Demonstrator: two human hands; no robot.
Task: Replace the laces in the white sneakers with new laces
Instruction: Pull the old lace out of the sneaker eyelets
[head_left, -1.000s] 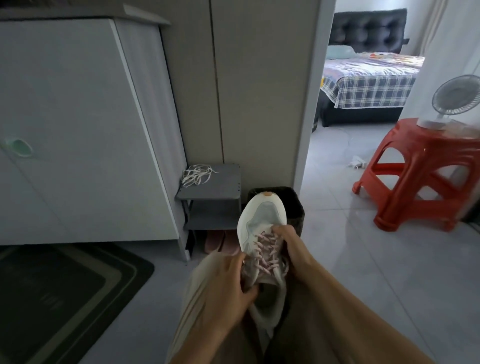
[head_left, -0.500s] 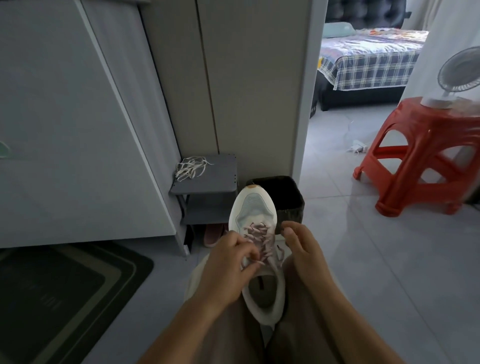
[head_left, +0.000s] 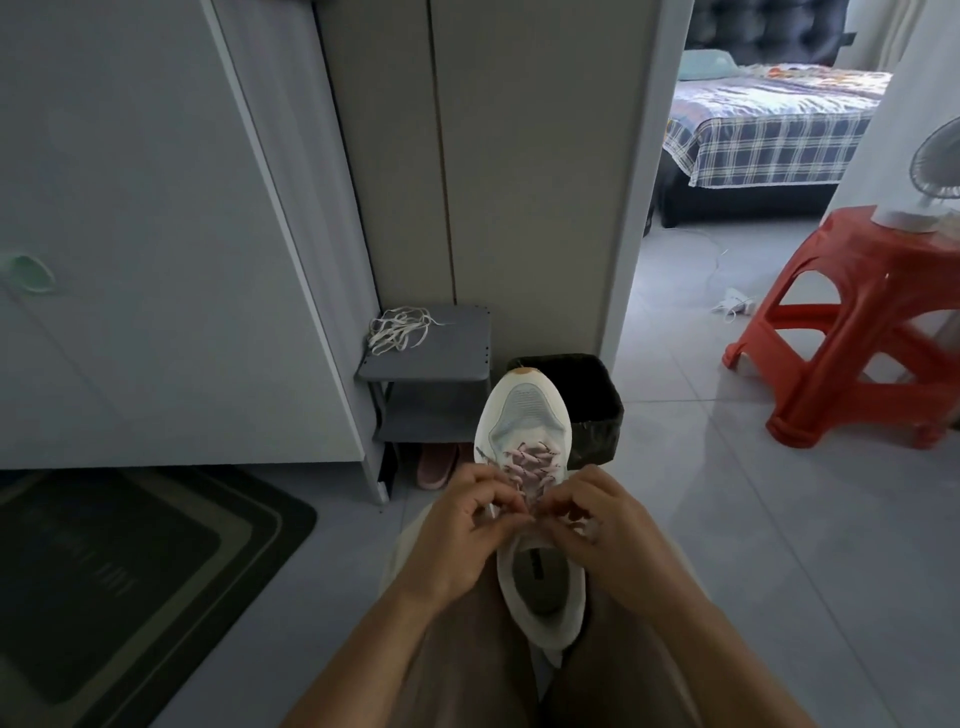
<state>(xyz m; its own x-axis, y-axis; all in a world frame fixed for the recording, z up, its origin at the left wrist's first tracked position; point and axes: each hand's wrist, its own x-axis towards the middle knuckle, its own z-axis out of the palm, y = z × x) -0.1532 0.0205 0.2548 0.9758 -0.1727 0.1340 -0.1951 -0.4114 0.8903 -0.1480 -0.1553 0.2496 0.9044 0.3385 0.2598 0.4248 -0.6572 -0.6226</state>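
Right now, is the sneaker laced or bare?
Laced: pink laces cross the sneaker over its lower eyelets. The left hand and right hand pinch them, hiding the top rows: cannot tell there.

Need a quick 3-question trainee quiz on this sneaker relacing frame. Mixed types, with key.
1. True or false: the white sneaker rests on the lap with its toe toward the person.
2. The loose white laces lie on: A) the grey shoe rack; B) the red stool; C) the doormat.
3. Fill in: the left hand and right hand both pinch the ___ lace threaded in the sneaker.
Key: 1 false; 2 A; 3 pink.
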